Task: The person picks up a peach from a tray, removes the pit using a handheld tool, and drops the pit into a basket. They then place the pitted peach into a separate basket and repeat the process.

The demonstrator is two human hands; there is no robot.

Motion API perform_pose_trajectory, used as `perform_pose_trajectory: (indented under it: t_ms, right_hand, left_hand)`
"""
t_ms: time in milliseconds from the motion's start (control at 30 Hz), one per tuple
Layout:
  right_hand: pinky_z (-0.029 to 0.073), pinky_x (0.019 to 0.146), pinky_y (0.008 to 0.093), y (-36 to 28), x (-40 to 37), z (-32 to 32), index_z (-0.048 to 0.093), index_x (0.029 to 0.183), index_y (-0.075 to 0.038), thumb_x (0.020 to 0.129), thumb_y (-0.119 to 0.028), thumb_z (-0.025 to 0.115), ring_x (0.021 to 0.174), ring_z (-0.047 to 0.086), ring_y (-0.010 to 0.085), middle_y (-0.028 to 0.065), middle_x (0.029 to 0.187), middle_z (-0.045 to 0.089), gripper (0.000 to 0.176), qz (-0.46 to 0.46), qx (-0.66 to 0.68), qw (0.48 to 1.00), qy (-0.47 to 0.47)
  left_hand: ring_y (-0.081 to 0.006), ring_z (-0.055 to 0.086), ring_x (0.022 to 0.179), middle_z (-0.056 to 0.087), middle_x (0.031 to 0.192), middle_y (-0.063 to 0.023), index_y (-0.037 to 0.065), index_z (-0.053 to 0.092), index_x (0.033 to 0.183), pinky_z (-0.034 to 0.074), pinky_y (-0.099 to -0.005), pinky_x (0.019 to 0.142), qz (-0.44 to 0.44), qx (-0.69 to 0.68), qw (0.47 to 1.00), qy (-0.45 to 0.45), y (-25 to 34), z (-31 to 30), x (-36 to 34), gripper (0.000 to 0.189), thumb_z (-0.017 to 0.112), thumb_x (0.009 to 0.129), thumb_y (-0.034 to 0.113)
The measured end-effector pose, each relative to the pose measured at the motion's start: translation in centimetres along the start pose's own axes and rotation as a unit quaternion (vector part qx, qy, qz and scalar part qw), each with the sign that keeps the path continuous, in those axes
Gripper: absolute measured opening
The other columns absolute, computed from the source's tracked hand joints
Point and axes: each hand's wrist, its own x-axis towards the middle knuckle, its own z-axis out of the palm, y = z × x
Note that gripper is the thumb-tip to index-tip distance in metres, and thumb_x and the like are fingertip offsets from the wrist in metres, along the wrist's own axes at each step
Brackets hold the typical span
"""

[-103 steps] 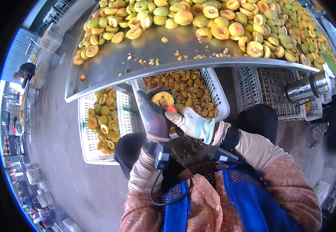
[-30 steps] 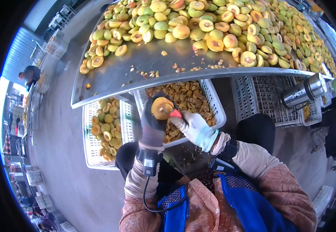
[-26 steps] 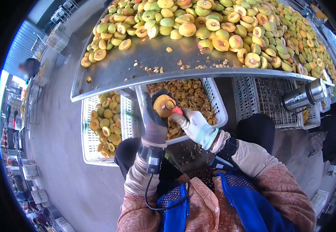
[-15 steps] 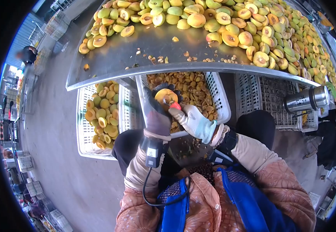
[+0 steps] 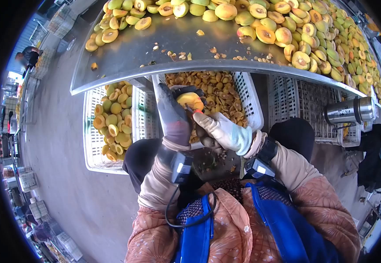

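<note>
My left hand [image 5: 173, 116], in a dark grey glove, has its fingers wrapped round a peach half [image 5: 190, 101]. My right hand [image 5: 225, 132] wears a white glove with a pale blue cuff. It grips a small red-handled tool [image 5: 196, 112], whose dark tip meets the fruit; my thumb covers most of the handle. Both hands are above a white crate [image 5: 252, 105] of cut fruit pieces, under the front edge of the metal table [image 5: 133, 46]. On the table lies a heap of peach halves [image 5: 331, 48], many with brown pits showing.
A white crate [image 5: 144, 116] with hollowed peach halves stands to the left. At right are more crates [image 5: 282, 98] and a steel flask [image 5: 350, 110]. Loose pits [image 5: 181, 56] lie near the table edge. A person [image 5: 29, 56] is far left; another person [image 5: 377, 158] is at right.
The peach half has tilted in my left hand, and its cut face shows less. My right hand has turned slightly, with less of the red handle visible. The view has shifted a little.
</note>
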Motion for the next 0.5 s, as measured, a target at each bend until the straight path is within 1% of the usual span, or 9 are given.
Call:
perform_pose_trajectory:
  t_ms: [33,100,200,233,300,400,433,467,500]
  right_hand:
    - [0.033,0.040,0.0229,0.5,0.2,0.1,0.052,0.065,-0.007,0.090,-0.067,0.040,0.040,0.041,0.0082,-0.0017,0.048,0.041,0.066,0.001,0.003,1.000,0.003]
    - [0.033,0.040,0.0230,1.3,0.8,0.3,0.051,0.064,-0.007,0.090,-0.067,0.040,0.041,0.042,0.0075,-0.0014,0.049,0.044,0.067,-0.054,-0.070,0.994,0.069]
    - [0.033,0.041,0.0228,0.4,-0.4,-0.1,0.053,0.066,-0.007,0.090,-0.066,0.042,0.042,0.042,0.0070,-0.0016,0.050,0.046,0.065,-0.007,-0.027,0.999,0.031]
    - [0.033,0.041,0.0226,0.3,-0.7,-0.1,0.054,0.067,-0.008,0.090,-0.066,0.042,0.043,0.042,0.0070,-0.0018,0.050,0.046,0.064,0.022,0.002,1.000,0.011]
    - [0.031,0.040,0.0214,1.5,-0.2,0.4,0.050,0.066,-0.010,0.091,-0.064,0.043,0.043,0.041,0.0063,-0.0024,0.051,0.045,0.060,-0.036,-0.057,0.996,0.056]
    - [0.024,0.036,0.0210,-0.2,-1.9,0.9,0.050,0.075,-0.011,0.092,-0.063,0.041,0.040,0.030,0.0048,-0.0047,0.050,0.036,0.055,0.060,0.122,0.991,-0.003]
    - [0.024,0.036,0.0210,0.2,-1.9,0.6,0.050,0.075,-0.011,0.092,-0.063,0.041,0.040,0.030,0.0048,-0.0047,0.050,0.036,0.055,0.057,0.121,0.991,-0.003]
    - [0.022,0.035,0.0212,0.9,-1.6,0.1,0.050,0.077,-0.012,0.092,-0.064,0.040,0.039,0.027,0.0050,-0.0046,0.050,0.034,0.055,0.067,0.213,0.971,-0.084]
    - [0.020,0.033,0.0214,1.3,-1.5,-0.2,0.050,0.079,-0.013,0.092,-0.064,0.039,0.038,0.025,0.0052,-0.0045,0.049,0.032,0.054,0.076,0.301,0.936,-0.165]
  left_hand:
    - [-0.0209,0.065,0.067,0.067,0.081,-0.0114,-0.004,0.058,0.099,0.054,-0.0280,0.061,0.080,0.138,0.987,-0.015,0.5,0.5,-0.3,0.042,0.031,0.102,0.028]
    - [-0.0219,0.065,0.069,0.067,0.082,-0.0132,-0.005,0.059,0.099,0.055,-0.0298,0.063,0.105,0.157,0.982,0.011,0.0,1.0,-0.7,0.031,0.034,0.100,0.013]
    - [-0.0196,0.064,0.064,0.066,0.075,-0.0140,-0.006,0.061,0.090,0.053,-0.0284,0.062,0.316,0.337,0.885,0.064,-0.4,1.3,-0.8,0.062,0.027,0.102,0.045]
    - [-0.0198,0.064,0.066,0.065,0.075,-0.0143,-0.006,0.060,0.091,0.053,-0.0286,0.062,0.198,0.237,0.950,0.051,0.3,1.5,-1.1,0.062,0.028,0.102,0.045]
    - [-0.0201,0.064,0.068,0.065,0.076,-0.0145,-0.006,0.060,0.092,0.053,-0.0288,0.061,0.073,0.133,0.988,0.035,0.7,1.9,-1.7,0.061,0.029,0.102,0.046]
    - [-0.0226,0.065,0.068,0.064,0.075,-0.0150,-0.004,0.058,0.092,0.055,-0.0311,0.064,0.133,0.115,0.982,0.075,0.4,2.6,-2.1,0.060,0.031,0.100,0.049]
    - [-0.0243,0.065,0.069,0.065,0.078,-0.0157,-0.003,0.058,0.092,0.055,-0.0330,0.066,0.049,0.007,0.998,0.043,0.8,2.3,-2.0,0.058,0.032,0.100,0.049]
    - [-0.0260,0.065,0.070,0.065,0.080,-0.0164,-0.002,0.058,0.092,0.056,-0.0349,0.068,-0.033,-0.101,0.994,0.008,1.2,2.0,-1.9,0.057,0.033,0.100,0.049]
    - [-0.0260,0.065,0.070,0.065,0.080,-0.0164,-0.002,0.058,0.092,0.056,-0.0349,0.068,-0.030,-0.101,0.994,0.007,1.1,1.5,-1.6,0.057,0.033,0.100,0.049]
